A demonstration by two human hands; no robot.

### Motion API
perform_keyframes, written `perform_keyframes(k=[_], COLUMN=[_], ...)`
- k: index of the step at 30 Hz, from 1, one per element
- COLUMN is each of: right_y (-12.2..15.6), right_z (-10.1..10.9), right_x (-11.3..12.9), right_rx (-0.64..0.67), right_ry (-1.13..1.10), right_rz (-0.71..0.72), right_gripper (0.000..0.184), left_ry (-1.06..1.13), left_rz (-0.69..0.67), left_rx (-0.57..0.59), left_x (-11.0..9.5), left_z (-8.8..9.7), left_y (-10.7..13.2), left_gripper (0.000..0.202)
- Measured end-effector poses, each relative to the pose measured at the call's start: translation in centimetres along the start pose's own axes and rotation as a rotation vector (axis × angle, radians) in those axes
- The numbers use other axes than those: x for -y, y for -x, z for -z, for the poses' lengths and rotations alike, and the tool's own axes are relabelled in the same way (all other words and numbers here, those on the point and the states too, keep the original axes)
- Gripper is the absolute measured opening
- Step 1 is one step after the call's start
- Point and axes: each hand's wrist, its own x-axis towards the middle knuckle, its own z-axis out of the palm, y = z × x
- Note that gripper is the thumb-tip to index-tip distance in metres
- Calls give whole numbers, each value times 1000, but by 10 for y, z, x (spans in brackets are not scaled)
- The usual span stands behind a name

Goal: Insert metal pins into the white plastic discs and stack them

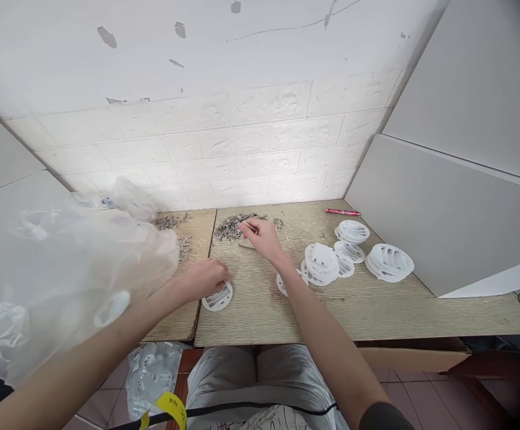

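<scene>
My left hand (207, 278) is closed at the upper edge of a round white slotted plastic disc (218, 300), which lies near the front of the table. My fingers cover part of the disc. My right hand (263, 239) is pinched over a heap of small metal parts (231, 228), with a slim copper-coloured tool (251, 227) between its fingers. The tool's exact kind is hard to make out. Beyond my right forearm, several similar discs sit in loose stacks (321, 263), and one disc (282, 285) is partly hidden by the arm.
A large clear plastic bag (72, 257) covers the table's left side, beside more small metal pieces (183, 249). Another disc stack (390, 263) stands at the right panel. A red pen (342, 212) lies at the back. A brick-patterned wall (242, 140) closes off the rear.
</scene>
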Motion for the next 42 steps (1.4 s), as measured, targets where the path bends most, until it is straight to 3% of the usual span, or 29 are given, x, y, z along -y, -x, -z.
perform_keyframes(k=[3,5,11,13,15,19,23,28,34,37,42], right_y=[0,0,2,4,6,10,11,8,4,3,4], right_z=[0,0,-7,-11,-16,-25,-29,-23,-9,-5,-7], right_x=[-1,-2,-1,1,5,10,12,11,0,-4,-7], right_rx=[10,14,117,189,262,350,345,273,27,-63,-18], right_ry=[-12,-32,-143,-190,-223,-245,-293,-203,29,161,285], right_rz=[5,-7,-17,-9,-9,3,56,186,346,394,436], right_gripper=[39,39,37,34,26,20,20,13,13,14,15], left_ry=[61,224,751,831,870,895,906,952,1209,1362,1480], left_rz=[-7,-29,-11,-10,-5,9,19,28,63,70,95], left_rx=[-14,-104,-810,-935,-987,-1023,-1021,-956,-703,-695,-665], left_x=[7,14,20,18,17,17,20,24,25,24,27], left_z=[-2,-2,-13,-20,-24,-28,-29,-21,7,5,-10], left_y=[7,13,27,29,29,28,24,8,-33,-50,-55], left_gripper=[23,20,8,6,5,4,6,12,26,30,29])
